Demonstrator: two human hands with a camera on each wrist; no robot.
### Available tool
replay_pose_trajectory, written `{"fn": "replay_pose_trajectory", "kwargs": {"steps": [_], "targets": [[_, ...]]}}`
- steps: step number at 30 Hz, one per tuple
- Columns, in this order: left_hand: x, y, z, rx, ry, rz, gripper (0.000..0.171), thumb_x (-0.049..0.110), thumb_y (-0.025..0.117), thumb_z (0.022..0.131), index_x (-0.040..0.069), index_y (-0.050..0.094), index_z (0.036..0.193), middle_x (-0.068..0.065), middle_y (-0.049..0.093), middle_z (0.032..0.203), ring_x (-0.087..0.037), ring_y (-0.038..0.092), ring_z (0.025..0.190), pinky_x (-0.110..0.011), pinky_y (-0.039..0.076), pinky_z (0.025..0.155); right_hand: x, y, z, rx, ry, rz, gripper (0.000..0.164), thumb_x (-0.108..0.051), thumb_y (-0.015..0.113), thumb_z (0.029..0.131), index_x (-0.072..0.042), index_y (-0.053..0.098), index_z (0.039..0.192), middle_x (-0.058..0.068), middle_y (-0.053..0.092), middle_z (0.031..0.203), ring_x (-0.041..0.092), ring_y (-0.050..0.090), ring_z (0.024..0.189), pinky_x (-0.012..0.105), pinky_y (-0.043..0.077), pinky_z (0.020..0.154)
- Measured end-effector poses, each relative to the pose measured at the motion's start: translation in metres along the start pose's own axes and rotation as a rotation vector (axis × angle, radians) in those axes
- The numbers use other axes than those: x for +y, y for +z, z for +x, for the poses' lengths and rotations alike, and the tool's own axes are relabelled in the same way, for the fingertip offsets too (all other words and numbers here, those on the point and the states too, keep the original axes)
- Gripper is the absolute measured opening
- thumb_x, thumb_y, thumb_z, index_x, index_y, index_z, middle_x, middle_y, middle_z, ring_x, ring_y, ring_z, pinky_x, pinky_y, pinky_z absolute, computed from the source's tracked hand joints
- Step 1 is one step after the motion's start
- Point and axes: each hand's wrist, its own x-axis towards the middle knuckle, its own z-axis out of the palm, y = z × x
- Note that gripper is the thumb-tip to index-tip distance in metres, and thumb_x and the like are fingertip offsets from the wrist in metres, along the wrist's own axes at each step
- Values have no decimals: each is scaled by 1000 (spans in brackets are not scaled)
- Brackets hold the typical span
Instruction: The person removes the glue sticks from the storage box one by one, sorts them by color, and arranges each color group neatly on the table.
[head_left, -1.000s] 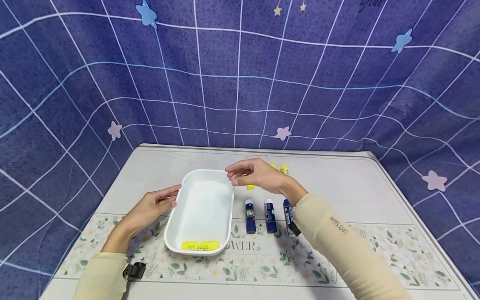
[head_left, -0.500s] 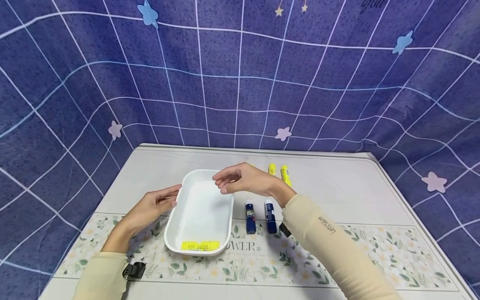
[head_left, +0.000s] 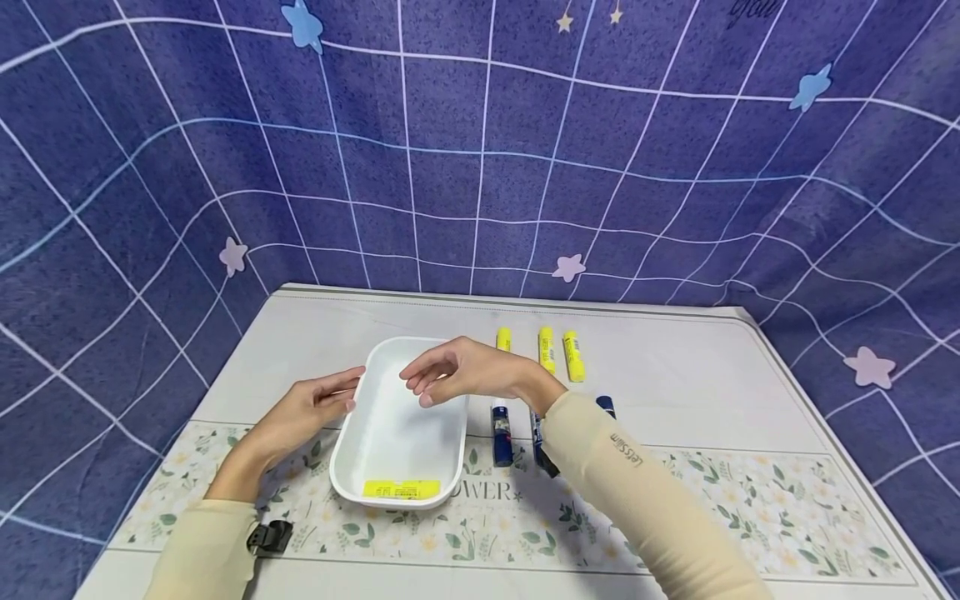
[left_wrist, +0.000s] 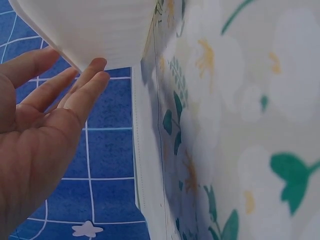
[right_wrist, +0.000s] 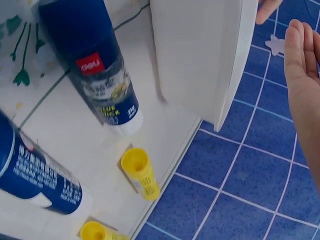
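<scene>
A white tray (head_left: 408, 417) lies lengthwise on the table, with a yellow stick shape (head_left: 401, 489) across its near end. My left hand (head_left: 300, 417) touches the tray's left rim with extended fingers, which the left wrist view shows against the tray's side. Over the inside of the tray hovers my right hand (head_left: 468, 371), its fingers loosely bent and nothing seen in them. Right of the tray lie blue glue sticks with white ends; one blue glue stick (head_left: 502, 437) shows plainly, while my right forearm partly covers the others. The right wrist view shows a blue glue stick (right_wrist: 95, 65) close up.
Behind my right arm lie yellow tubes, among them a yellow tube (head_left: 573, 357) at the right. A flower-printed band (head_left: 750, 500) crosses the white table. A blue gridded curtain (head_left: 480, 150) hangs past the table's far edge.
My right hand has moved left and nearer, from the tray's right rim to above its inside. The yellow tubes have come into fuller view. My left hand stays at the rim.
</scene>
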Motion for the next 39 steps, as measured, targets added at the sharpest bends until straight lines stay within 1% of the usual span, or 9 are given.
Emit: {"fn": "replay_pose_trajectory", "kwargs": {"steps": [2, 7, 9, 14, 19, 26, 30, 34, 39], "targets": [[-1, 0, 0, 2, -2, -2, 57, 13, 59, 106, 1, 39, 158, -30, 47, 155, -27, 54, 139, -15, 55, 100, 1, 3, 3, -19, 4, -12, 51, -2, 75, 92, 5, 59, 140, 29, 63, 136, 27, 65, 121, 27, 58, 103], [-1, -1, 1, -1, 2, -8, 57, 11, 58, 106, 1, 38, 158, -29, 47, 155, -39, 50, 142, -15, 55, 99, 3, 11, 8, -80, 29, -52, 50, -3, 76, 91, 3, 62, 138, 19, 70, 129, 32, 65, 123, 26, 58, 102], [-2, -1, 1, -1, 9, -5, 57, 10, 57, 106, -1, 38, 158, -30, 46, 155, -42, 48, 142, -15, 55, 99, 4, 14, 10, -105, 37, -57, 49, -3, 77, 91, 3, 63, 138, 20, 70, 129, 31, 66, 122, 26, 58, 101], [-1, 0, 0, -2, 8, 4, 57, 9, 57, 106, -1, 38, 158, -30, 47, 155, -44, 47, 143, -14, 55, 99, 7, 23, 13, -156, 63, -37, 48, -2, 75, 91, 3, 63, 137, 28, 63, 137, 14, 68, 113, 24, 59, 99], [0, 0, 0, -1, 4, 6, 57, 10, 58, 105, -1, 38, 158, -30, 47, 155, -42, 48, 142, -14, 55, 99, 14, 32, 17, -201, 86, -14, 49, 1, 73, 90, 7, 61, 137, 31, 62, 138, 8, 66, 107, 22, 59, 96], [1, 0, -1, -4, 17, 16, 57, 9, 58, 105, -2, 38, 158, -32, 47, 154, -36, 52, 141, -14, 55, 98, 21, 41, 23, -239, 107, -16, 47, 4, 73, 90, 8, 61, 136, 31, 62, 136, 10, 67, 105, 20, 59, 95], [0, -1, -2, -2, 6, 12, 57, 10, 58, 106, -1, 38, 158, -31, 47, 154, -37, 52, 140, -14, 55, 98, 24, 47, 26, -253, 140, -24, 46, 5, 73, 90, 6, 63, 135, 28, 65, 135, 9, 68, 102, 22, 60, 94], [0, -1, -2, -4, 5, 1, 57, 10, 57, 106, -1, 37, 158, -31, 47, 155, -39, 51, 140, -13, 54, 99, 27, 52, 29, -267, 160, -57, 44, 6, 73, 88, 6, 65, 132, 27, 68, 128, 6, 69, 97, 19, 59, 93], [2, -1, -3, -5, 14, -8, 58, 13, 59, 106, -1, 38, 158, -31, 46, 155, -29, 54, 138, -13, 54, 99, 27, 59, 32, -297, 187, -87, 42, 3, 73, 88, 4, 67, 130, 19, 73, 120, 5, 68, 97, 16, 57, 93]]}}
